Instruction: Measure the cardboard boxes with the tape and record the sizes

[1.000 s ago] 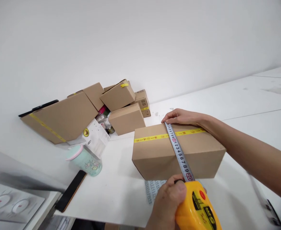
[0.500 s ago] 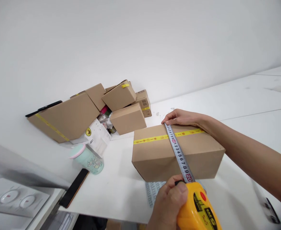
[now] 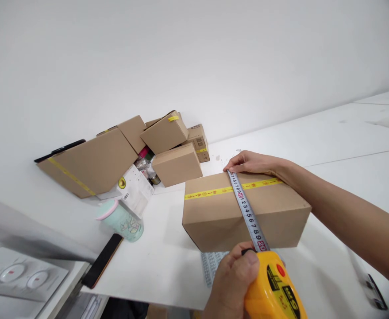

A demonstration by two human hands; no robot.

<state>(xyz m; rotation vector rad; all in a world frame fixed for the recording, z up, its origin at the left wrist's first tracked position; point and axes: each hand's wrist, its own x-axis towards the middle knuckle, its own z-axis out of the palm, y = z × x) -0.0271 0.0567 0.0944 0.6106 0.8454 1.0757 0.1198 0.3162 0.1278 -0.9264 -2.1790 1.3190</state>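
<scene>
A brown cardboard box (image 3: 210,212) with a strip of yellow printed tape (image 3: 210,192) along its top lies on the white table. Wrapped round the yellow case of a tape measure (image 3: 272,283), my left hand (image 3: 236,279) is in front of the box's near side, thumb by the blade's mouth. The metal blade (image 3: 247,210) runs out across the box top, with the red 20 mark close to the case. At the box's far edge my right hand (image 3: 247,161) pinches the blade's end; its forearm passes over the right end of the box.
Several cardboard boxes (image 3: 177,165) are stacked at the back left against the wall. A mint-green tumbler (image 3: 128,226) with a pink rim stands before them, near a black flat object (image 3: 103,261). A printed sheet (image 3: 210,266) lies partly under the box. A clear item with a black end (image 3: 375,290) is at right.
Almost nothing differs. The yellow case has shifted very slightly up and left; the blade and my right hand stay in place.
</scene>
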